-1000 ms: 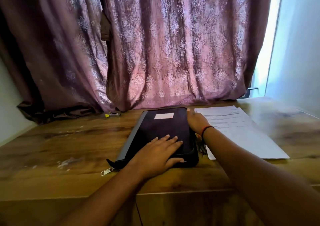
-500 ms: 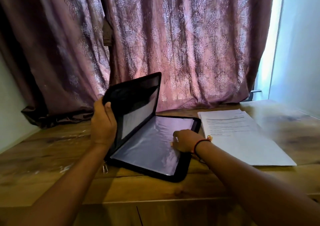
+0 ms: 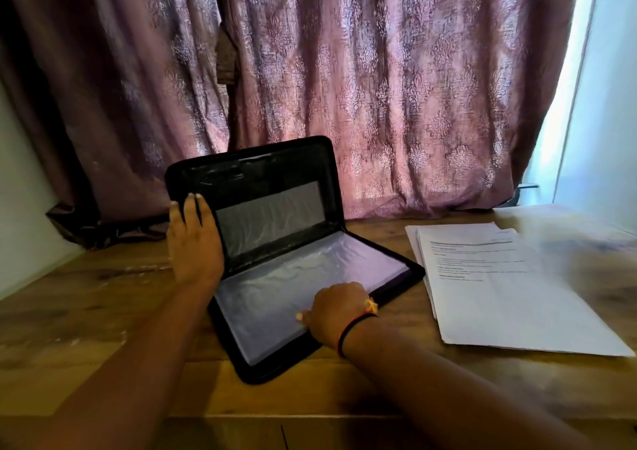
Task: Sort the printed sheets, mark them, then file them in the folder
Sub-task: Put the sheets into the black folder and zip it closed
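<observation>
Mid-surface, folder (image 3: 249, 371) sat open; left hand (image 3: 193, 243) gripped raised cover (image 3: 262, 164), right hand (image 3: 336, 308) curled on clear sleeve (image 3: 275, 298), pinch unclear. Printed sheets (image 3: 499, 298) near right edge.

We see the black zip folder (image 3: 275, 249) open, cover tilted up, clear sleeves showing; just right of it lie the printed sheets (image 3: 499, 294), stacked flat

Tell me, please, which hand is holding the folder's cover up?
The left hand, gripping the raised cover at its outer edge; the right hand sits on the clear sleeves of the flat half.
</observation>
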